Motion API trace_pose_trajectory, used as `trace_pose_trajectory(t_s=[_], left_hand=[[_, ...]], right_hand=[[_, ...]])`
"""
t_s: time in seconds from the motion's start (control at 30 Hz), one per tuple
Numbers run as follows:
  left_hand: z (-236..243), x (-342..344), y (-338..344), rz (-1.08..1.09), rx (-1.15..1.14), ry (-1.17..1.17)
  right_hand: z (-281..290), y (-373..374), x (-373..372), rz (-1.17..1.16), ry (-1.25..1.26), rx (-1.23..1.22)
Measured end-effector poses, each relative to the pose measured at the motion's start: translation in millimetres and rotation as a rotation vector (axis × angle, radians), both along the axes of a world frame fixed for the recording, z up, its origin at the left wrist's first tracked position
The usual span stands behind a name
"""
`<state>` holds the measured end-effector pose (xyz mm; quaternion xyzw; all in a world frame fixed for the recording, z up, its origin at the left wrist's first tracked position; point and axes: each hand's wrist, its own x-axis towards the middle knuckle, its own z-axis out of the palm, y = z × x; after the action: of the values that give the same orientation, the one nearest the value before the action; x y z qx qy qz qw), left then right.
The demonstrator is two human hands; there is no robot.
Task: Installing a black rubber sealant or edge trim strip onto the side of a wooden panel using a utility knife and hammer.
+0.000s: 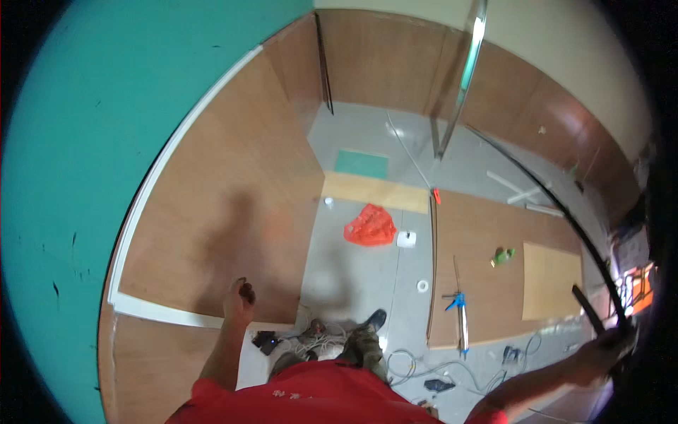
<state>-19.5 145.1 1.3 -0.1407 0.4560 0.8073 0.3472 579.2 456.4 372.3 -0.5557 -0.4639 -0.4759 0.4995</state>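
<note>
My left hand [241, 299] is raised beside a brown wood panel [233, 184] edged with white trim [183, 113]. Its fingers are curled in, and a small dark patch shows at them; whether that is an object I cannot make out. On the far right my right hand [613, 348] grips a long, thin black strip [565, 208], which curves up and away toward the middle of the room. A shorter dark piece [588, 309] sticks up close to the same hand. The lower end of the strip is lost in shadow.
A brown board [480, 226] on the floor carries a blue caulking gun [461, 321] and a green bottle [503, 256]. Nearby lie a red plastic bag [371, 226], a white tape roll [422, 286] and loose cables [452, 366]. A metal bar [465, 81] leans at the back.
</note>
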Motion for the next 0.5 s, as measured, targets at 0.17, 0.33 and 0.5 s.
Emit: trace_pose_trajectory(t_s=[0.17, 0.33, 0.5], left_hand=[[18, 17, 26, 0.036, -0.207, -0.017], [-4, -2, 160, 0.004, -0.151, -0.050], [-19, -30, 229, -0.048, -0.054, -0.057]], right_hand=[[-8, 100, -29, -0.091, -0.198, -0.095], [-17, 200, -55, 0.617, 0.274, 0.045], [-7, 266, -136, 0.832, 0.719, 0.035]])
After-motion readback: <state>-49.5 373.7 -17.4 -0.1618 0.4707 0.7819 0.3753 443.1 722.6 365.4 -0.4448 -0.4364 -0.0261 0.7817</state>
